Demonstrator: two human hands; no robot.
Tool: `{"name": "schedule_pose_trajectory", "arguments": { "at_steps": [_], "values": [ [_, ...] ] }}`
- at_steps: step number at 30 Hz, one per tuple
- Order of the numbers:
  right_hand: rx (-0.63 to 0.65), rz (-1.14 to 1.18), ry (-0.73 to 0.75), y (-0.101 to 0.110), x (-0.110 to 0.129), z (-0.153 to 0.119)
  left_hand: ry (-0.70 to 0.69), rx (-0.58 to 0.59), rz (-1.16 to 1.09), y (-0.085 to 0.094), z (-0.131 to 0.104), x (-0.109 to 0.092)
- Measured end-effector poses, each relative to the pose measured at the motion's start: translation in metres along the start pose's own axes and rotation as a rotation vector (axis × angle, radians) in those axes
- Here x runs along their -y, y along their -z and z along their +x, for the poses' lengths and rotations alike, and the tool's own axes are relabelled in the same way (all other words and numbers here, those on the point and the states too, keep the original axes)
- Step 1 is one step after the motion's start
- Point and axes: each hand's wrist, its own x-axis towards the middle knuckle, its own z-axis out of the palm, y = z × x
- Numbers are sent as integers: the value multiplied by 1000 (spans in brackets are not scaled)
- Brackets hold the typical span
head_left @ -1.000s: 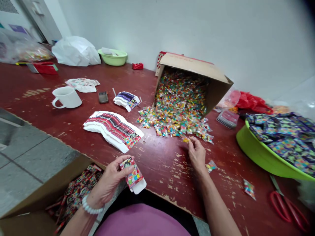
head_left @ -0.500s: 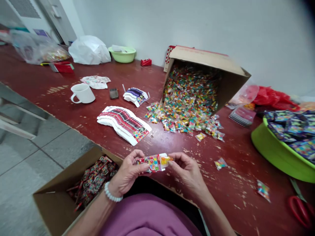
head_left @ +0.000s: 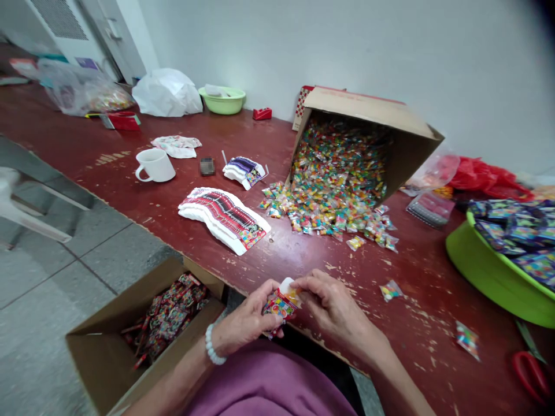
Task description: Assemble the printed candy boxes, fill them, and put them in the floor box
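My left hand is closed round a small red printed candy box, whose white end flap stands up. At the box's open end, my right hand pinches a small clear candy packet with yellow-orange pieces, partly inside the box. The right fingertips hide some of the packet. Beyond my hands lies a fanned stack of flat red candy boxes. A tipped cardboard carton spills many candy packets onto the table.
Below the table edge at left, a cardboard box holds filled red boxes. A green basin of purple packs and red-handled scissors are at right. A white mug and purple flat boxes stand farther back.
The red candy box has tilted with its open end upward and moved slightly right. My right fingers have come over the packet at its opening. The whole view has shifted slightly.
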Motion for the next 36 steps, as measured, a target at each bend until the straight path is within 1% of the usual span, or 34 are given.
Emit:
{"name": "schedule_pose_trajectory", "arguments": {
  "at_steps": [3, 5, 7, 9, 11, 13, 14, 17, 18, 19, 23, 25, 27, 30, 32, 34, 36],
  "values": [
    [19, 167, -87, -6, 1, 6, -17, -57, 146, -4, 2, 0],
    [-38, 254, -163, -11, 0, 11, -20, -108, 122, -8, 3, 0],
    [-161, 210, -145, -14, -1, 14, -28, -153, 4, -10, 4, -2],
    [-244, 83, -32, -17, -2, 15, -37, -202, -121, -10, 4, -3],
    [-232, -17, 84, -20, -3, 13, -18, -269, -234, -8, 5, -4],
    [-225, -13, 128, -26, -3, 10, 22, -337, -348, -7, 7, -4],
    [-258, 22, 119, -29, -4, 9, 44, -363, -401, -6, 8, -4],
    [-453, 179, 5, -43, -8, 6, 86, -414, -506, -6, 13, -5],
    [-494, 227, -30, -48, -9, 5, 89, -436, -532, -6, 14, -6],
    [-510, 269, -48, -52, -9, 4, 86, -461, -552, -7, 14, -5],
    [-444, 395, -16, -64, -7, 1, 30, -577, -568, -11, 14, -3],
    [-410, 407, 3, -65, -4, 1, -12, -614, -530, -12, 13, -1],
    [-396, 365, 33, -62, -1, 2, -73, -629, -479, -13, 13, 0],
    [-406, 269, 79, -55, 0, 8, -153, -620, -409, -15, 13, 0],
    [-379, 276, 81, -51, -2, 13, -160, -595, -369, -16, 12, -1],
    [-343, 359, 28, -49, -5, 17, -138, -563, -340, -17, 11, -3],
    [-320, 496, -79, -51, -10, 20, -115, -542, -328, -17, 10, -4]
  ]
}}
